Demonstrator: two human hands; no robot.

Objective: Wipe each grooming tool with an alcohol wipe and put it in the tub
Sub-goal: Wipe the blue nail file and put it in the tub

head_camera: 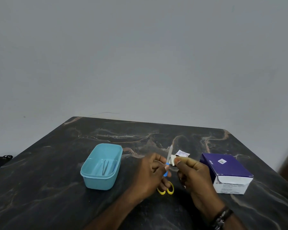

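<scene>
Table [56, 163]: dark marbled top with pale and rust veining, set against a plain grey wall.

Tub [90, 176]: light blue plastic, rectangular with rounded corners, open, standing left of centre on the table. Inside lay a pair of metal tweezers [105, 166], with a blue item at the right wall, too blurred to identify.

Left hand [150, 175]: grip closed around the blue handle of a nail file [169, 154], which pointed up and away, its grey blade raised above the table.

Right hand [194, 173]: thumb and forefinger pinched shut on a small folded white alcohol wipe [173, 160], pressed against the lower part of the file's blade. A dark beaded bracelet [222, 217] sat on that wrist.

Scissors [166, 190]: yellow handle loops visible on the table below and between the hands; blades hidden by the left hand.

Torn wipe sachet [182, 153]: white with fine print, lying on the table just behind the hands.

Wipe box [226, 173]: purple and white carton, to the right, well apart from the tub.
</scene>
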